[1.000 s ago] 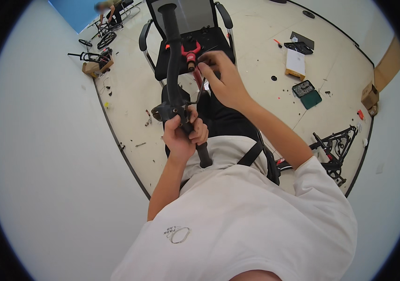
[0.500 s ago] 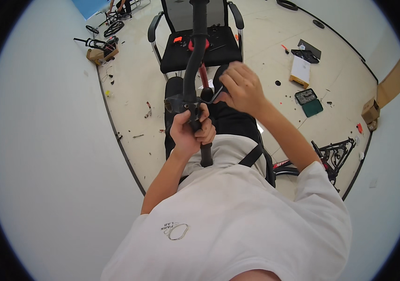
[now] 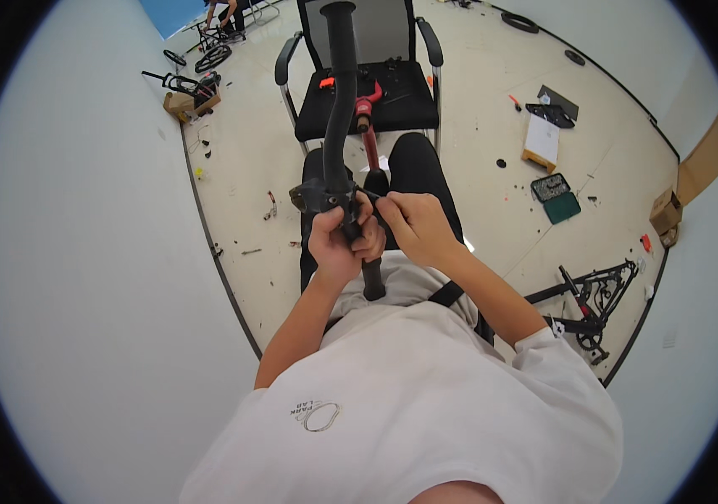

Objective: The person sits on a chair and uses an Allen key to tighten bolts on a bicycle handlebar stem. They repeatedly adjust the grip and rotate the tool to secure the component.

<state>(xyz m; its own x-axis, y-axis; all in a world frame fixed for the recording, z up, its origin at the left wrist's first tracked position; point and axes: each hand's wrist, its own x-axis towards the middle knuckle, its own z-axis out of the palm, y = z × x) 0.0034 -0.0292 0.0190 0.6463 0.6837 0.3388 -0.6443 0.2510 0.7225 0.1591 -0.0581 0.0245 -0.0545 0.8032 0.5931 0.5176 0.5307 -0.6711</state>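
A black curved handlebar (image 3: 338, 118) stands upright before me, its lower end at my lap. My left hand (image 3: 344, 242) is wrapped round it just below a black clamp-like part (image 3: 325, 198) fitted on the bar. My right hand (image 3: 416, 225) is closed on a hex key (image 3: 367, 194), of which only a short dark piece shows, leading toward that clamp. The rest of the key is hidden in the fingers. Whether its tip sits in a bolt, I cannot tell. Between my knees and the chair is a red tube (image 3: 370, 139) with a black lower end.
A black office chair (image 3: 317, 113) with small parts on its seat faces me. At right lie an open green case (image 3: 560, 208), a white-topped box (image 3: 541, 139) and a black bike frame (image 3: 594, 298). Far left, a person (image 3: 226, 15) is beside a bicycle (image 3: 213, 57).
My right hand has come down and toward the handlebar, bringing the hex key close to the clamp. The bar's top has tilted slightly left. My left hand keeps its hold.
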